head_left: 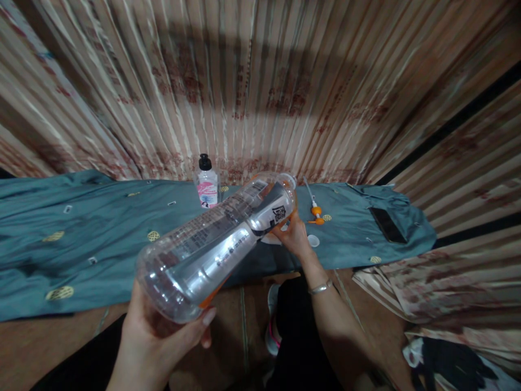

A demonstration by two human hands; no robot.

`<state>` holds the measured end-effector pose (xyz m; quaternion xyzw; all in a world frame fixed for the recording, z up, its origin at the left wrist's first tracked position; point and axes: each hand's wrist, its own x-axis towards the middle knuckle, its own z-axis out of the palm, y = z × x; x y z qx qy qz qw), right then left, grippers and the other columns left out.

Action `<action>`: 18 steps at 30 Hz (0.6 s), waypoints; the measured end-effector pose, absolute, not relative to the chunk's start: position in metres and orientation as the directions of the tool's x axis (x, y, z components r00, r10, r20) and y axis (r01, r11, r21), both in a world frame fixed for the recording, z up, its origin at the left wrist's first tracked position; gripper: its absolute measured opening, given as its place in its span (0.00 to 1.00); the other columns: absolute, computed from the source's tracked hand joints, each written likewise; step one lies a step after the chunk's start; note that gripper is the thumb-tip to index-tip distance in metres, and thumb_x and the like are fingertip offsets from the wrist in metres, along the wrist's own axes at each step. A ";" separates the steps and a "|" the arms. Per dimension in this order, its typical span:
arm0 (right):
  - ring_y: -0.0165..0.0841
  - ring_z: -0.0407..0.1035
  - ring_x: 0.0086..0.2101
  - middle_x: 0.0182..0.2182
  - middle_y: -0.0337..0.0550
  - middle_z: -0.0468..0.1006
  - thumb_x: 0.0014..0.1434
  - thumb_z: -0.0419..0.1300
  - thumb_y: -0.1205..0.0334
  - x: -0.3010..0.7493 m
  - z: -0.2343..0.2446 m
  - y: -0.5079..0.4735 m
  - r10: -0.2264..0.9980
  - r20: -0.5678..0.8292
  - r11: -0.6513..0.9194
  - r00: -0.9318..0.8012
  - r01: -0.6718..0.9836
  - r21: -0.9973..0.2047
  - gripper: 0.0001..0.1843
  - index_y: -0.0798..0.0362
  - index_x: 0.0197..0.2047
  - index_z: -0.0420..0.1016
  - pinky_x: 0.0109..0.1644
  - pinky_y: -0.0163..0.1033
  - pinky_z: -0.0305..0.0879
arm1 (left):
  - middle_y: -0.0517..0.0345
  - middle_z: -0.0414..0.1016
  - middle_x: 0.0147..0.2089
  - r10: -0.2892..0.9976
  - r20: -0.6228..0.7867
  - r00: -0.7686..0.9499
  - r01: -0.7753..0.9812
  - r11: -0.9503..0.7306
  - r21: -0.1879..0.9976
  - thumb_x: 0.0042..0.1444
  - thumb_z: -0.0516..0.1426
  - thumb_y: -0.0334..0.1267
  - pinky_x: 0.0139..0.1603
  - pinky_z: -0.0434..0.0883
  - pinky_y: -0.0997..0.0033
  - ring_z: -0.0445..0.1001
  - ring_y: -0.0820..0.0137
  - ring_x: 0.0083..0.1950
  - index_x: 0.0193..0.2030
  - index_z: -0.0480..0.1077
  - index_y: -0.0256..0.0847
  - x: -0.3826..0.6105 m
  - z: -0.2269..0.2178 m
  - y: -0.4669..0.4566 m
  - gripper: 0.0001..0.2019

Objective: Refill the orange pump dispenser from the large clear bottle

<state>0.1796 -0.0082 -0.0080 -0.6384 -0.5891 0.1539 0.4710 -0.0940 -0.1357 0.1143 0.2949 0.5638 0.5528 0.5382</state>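
Observation:
A large clear plastic bottle (220, 250) with a silver and orange label lies tilted across the middle of the view, its uncapped-looking neck toward the far right. My left hand (158, 331) is closed around its base, thumb along the near side. My right hand (295, 234) supports the bottle from below near the neck end; the bottle hides some of its fingers. Beside that hand, an orange pump head (316, 213) with a thin tube rests on the cloth. A small white round cap (313, 240) lies close to my right wrist. Something whitish shows partly under the bottle.
A smaller clear bottle (207, 187) with a black cap and pink label stands at the back. A dark phone (387, 225) lies on the right of the green cloth (101, 228). Pleated curtains (252, 98) hang behind. Dark items (451, 364) sit on the floor, lower right.

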 end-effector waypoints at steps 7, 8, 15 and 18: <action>0.52 0.83 0.44 0.44 0.51 0.84 0.52 0.73 0.48 0.180 -0.009 -0.008 0.895 0.366 0.149 0.254 0.604 -0.783 0.37 0.54 0.61 0.70 0.50 0.58 0.81 | 0.67 0.80 0.21 0.929 -0.282 -0.241 -0.250 0.222 0.943 0.18 0.82 0.41 0.16 0.70 0.78 0.69 0.73 0.14 0.47 0.68 0.44 -0.094 0.113 -0.135 0.46; 0.53 0.83 0.44 0.44 0.51 0.84 0.52 0.73 0.48 0.180 -0.008 -0.008 0.896 0.363 0.145 0.256 0.604 -0.784 0.37 0.53 0.61 0.70 0.50 0.58 0.81 | 0.67 0.80 0.22 0.927 -0.285 -0.244 -0.252 0.223 0.942 0.18 0.82 0.40 0.16 0.70 0.77 0.69 0.73 0.14 0.47 0.68 0.45 -0.094 0.114 -0.135 0.45; 0.53 0.83 0.43 0.44 0.51 0.85 0.52 0.73 0.48 0.179 -0.005 -0.009 0.905 0.333 0.115 0.264 0.601 -0.791 0.39 0.55 0.61 0.69 0.49 0.58 0.82 | 0.64 0.81 0.22 0.926 -0.280 -0.255 -0.277 0.207 0.938 0.14 0.82 0.38 0.14 0.69 0.76 0.68 0.72 0.13 0.43 0.67 0.45 -0.095 0.112 -0.135 0.45; 0.53 0.83 0.44 0.45 0.52 0.85 0.52 0.73 0.47 0.179 -0.005 -0.010 0.905 0.338 0.123 0.260 0.601 -0.790 0.39 0.55 0.62 0.69 0.49 0.57 0.82 | 0.64 0.82 0.23 0.929 -0.270 -0.255 -0.272 0.199 0.942 0.14 0.83 0.39 0.14 0.71 0.74 0.69 0.71 0.13 0.42 0.67 0.45 -0.096 0.110 -0.134 0.44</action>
